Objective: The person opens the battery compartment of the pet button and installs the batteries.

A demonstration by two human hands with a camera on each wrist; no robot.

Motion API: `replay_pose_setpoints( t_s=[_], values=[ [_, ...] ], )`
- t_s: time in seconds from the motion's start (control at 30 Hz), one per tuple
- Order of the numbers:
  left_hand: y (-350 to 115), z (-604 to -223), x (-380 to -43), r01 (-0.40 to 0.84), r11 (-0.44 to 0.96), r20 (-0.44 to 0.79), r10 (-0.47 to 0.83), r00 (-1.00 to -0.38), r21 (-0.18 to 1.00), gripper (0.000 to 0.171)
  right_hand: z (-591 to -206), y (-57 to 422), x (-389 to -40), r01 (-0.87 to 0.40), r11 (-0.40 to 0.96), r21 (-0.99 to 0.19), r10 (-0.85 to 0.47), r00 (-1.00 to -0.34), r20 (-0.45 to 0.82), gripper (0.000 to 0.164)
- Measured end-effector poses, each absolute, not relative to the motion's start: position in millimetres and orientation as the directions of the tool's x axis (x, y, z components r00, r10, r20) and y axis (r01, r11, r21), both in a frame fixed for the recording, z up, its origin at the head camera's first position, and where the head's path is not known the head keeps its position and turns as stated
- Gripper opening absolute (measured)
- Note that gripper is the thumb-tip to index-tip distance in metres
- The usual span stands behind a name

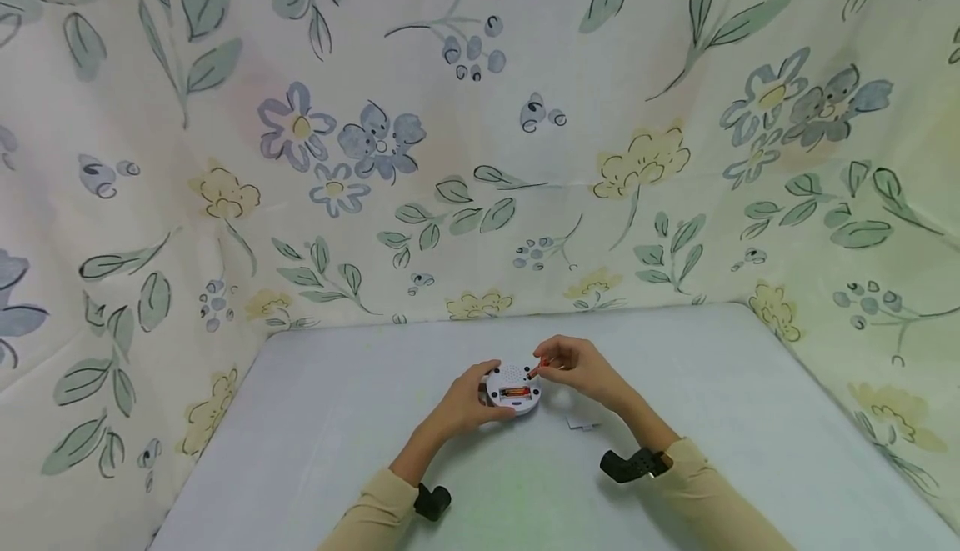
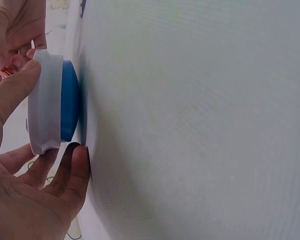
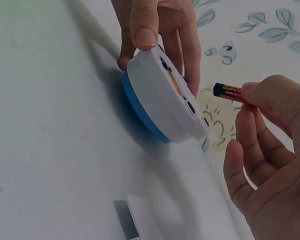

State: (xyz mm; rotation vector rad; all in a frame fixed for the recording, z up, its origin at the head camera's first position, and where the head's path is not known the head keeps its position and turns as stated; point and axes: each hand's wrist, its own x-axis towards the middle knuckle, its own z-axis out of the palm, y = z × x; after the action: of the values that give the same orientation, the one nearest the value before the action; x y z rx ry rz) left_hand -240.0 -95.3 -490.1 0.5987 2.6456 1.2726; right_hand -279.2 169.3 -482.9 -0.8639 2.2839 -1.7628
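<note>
My left hand (image 1: 467, 401) grips a round white device (image 1: 504, 408) with a blue underside by its edge, thumb on the near side and fingers round the far side. Its face with small holes and dark feet is turned up, and an open battery compartment (image 1: 515, 393) shows one orange-red battery inside. Between thumb and fingers my right hand (image 1: 581, 368) pinches a red AAA battery (image 3: 229, 92) with a dark end. In the right wrist view this battery is held apart from the device, close over its compartment side.
A small white cover piece (image 1: 582, 423) lies on the white table (image 1: 337, 451), to the right of the device. Behind the table hangs a floral cloth (image 1: 480, 159). Dark wrist cameras sit on both forearms, over beige sleeves.
</note>
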Motion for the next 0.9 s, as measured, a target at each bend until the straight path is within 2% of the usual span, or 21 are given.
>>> replay_pose_setpoints(
  t_s=[0.23,0.33,0.43,0.67,0.9],
  values=[
    [-95.5,-489.4,-239.4,0.275,0.554,0.033,0.406,-0.913,0.785,0.085,-487.4,165.5,-279.6,-0.34,0.1,-0.935,-0.498,-0.831,0.249,0.016],
    [-95.3,-488.4,-239.1,0.282,0.559,0.036,0.409,-0.912,0.78,0.085,-487.9,165.3,-279.3,-0.335,0.086,-0.938,-0.504,-0.827,0.249,0.014],
    [-95.4,-488.9,-239.5,0.279,0.558,0.031,0.412,-0.911,0.781,0.085,-488.5,166.0,-278.0,-0.327,0.076,-0.942,-0.511,-0.824,0.245,0.015],
    [-95.5,-489.5,-239.8,0.272,0.553,0.034,0.403,-0.915,0.787,0.085,-489.5,165.5,-279.2,-0.338,0.093,-0.937,-0.506,-0.826,0.248,0.032],
    [-95.3,-488.7,-238.8,0.27,0.56,0.027,0.404,-0.914,0.783,0.085,-492.3,163.5,-279.0,-0.331,0.069,-0.941,-0.485,-0.836,0.258,0.03]
  ],
)
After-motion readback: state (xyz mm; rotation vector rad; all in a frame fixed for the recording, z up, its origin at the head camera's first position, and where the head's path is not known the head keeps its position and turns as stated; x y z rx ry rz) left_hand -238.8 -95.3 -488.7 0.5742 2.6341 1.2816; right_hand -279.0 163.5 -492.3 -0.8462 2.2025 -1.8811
